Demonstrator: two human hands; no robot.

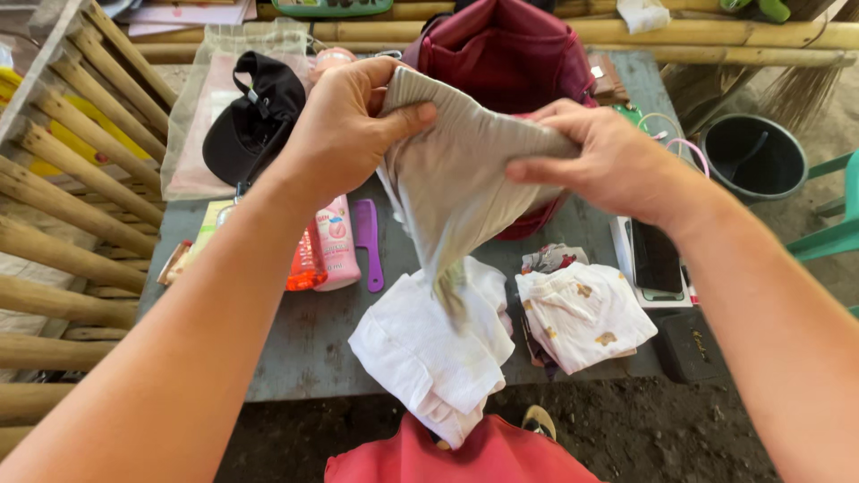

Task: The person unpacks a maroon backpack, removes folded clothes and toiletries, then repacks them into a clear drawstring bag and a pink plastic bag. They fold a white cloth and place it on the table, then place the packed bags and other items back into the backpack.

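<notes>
- The left hand [344, 125] pinches the upper left edge of a grey ribbed cloth [452, 170]; the thumb lies on the front and the fingers are closed behind the fabric.
- The right hand [608, 161] pinches the upper right edge of the same cloth, with fingers pressed together over its top.
- The cloth is held in the air above the middle of the grey surface [313, 344], and its lower end hangs down to a crumpled white garment [438, 344] at the near edge.
- Just right of the white garment lies a folded white cloth with small brown prints [586, 313].
- Behind the held cloth stands a dark red bag [501, 49], at the far side of the surface.
- To the left of the cloth lie a purple comb [368, 241], a pink bottle [337, 241] and an orange bottle [304, 264], all close together.
- Further left and far, a black cap [255, 112] rests on a clear mesh pouch [201, 125].
- At the right there is a dark phone [656, 259] lying on a white box.
- A dark bucket [754, 156] stands on the ground at the far right.
</notes>
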